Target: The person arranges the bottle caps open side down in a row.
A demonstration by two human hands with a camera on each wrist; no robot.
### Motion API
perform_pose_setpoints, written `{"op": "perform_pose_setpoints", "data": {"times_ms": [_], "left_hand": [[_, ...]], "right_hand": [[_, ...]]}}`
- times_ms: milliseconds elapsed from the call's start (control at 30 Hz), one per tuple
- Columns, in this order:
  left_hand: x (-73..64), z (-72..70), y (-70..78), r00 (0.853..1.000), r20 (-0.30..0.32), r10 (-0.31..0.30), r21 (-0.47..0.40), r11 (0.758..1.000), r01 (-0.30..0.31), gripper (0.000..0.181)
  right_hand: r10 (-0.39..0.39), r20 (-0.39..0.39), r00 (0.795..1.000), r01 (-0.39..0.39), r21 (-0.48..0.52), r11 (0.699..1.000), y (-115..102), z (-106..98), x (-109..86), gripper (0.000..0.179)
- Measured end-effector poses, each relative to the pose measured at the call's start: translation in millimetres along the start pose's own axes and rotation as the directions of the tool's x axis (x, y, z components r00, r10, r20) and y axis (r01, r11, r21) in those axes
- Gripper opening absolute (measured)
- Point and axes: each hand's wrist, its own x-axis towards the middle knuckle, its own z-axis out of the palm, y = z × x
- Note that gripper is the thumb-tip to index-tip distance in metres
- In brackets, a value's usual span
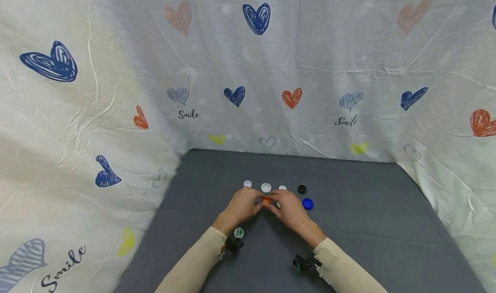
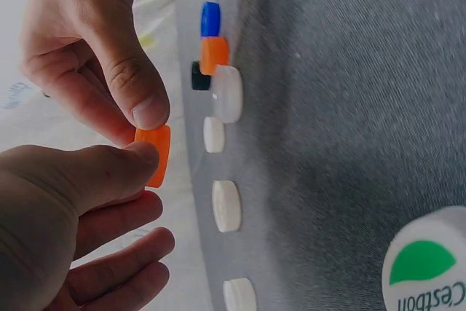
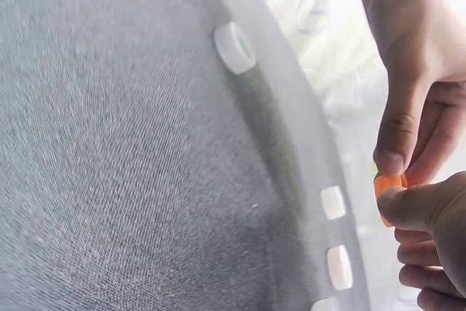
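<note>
On the counter (image 1: 348,232) we start with a green-marked white cap (image 1: 238,232), then the left hand (image 1: 241,204) and right hand (image 1: 291,212), each grip pinching one edge of an orange cap (image 1: 266,202) held aloft. Beyond are three white caps (image 1: 265,188); rightward we find a translucent cap (image 2: 228,94), second orange cap (image 2: 215,54), black cap (image 1: 302,189) and blue cap (image 1: 308,204). We judge the work partway: those lie down, the pinched one remains. The blue one seems hollow-side up, contents unclear.

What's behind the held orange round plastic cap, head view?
Beyond the orange cap, pinched by left hand and right hand, a white round plastic cap lies on dark grey cloth. Orange cap and fingers hide the cloth directly behind.
</note>
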Motion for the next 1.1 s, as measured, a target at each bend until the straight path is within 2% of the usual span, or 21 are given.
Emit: {"op": "perform_pose_setpoints", "data": {"times_ms": [300,500,667,933,1100], "left_hand": [[-10.6,-14.5,13.6,0.995,-0.053,0.081,0.002,0.997,-0.081,0.023],[-18.2,-22.0,20.6,0.992,-0.067,0.110,0.036,0.993,-0.108,0.025],[-25.3,-28.3,25.5,0.986,-0.088,0.143,0.044,0.989,-0.140,0.026],[-35.8,-23.2,26.6,0.970,-0.118,0.213,0.004,0.977,-0.214,0.024],[-40.1,-16.3,26.6,0.965,-0.139,0.222,-0.003,0.975,-0.224,0.027]], "right_hand": [[-0.076,-0.112,0.991,0.081,0.037,0.996,-10,-20,-13.6,0.031],[-0.121,-0.146,0.982,0.130,0.050,0.990,-16,-29,-20.1,0.033],[-0.130,-0.163,0.978,0.141,0.054,0.989,-21,-31,-25.9,0.035],[-0.098,-0.159,0.983,0.112,0.086,0.990,-23,-25,-38.9,0.035],[-0.086,-0.172,0.981,0.104,0.096,0.990,-24,-25,-41.9,0.034]]}}
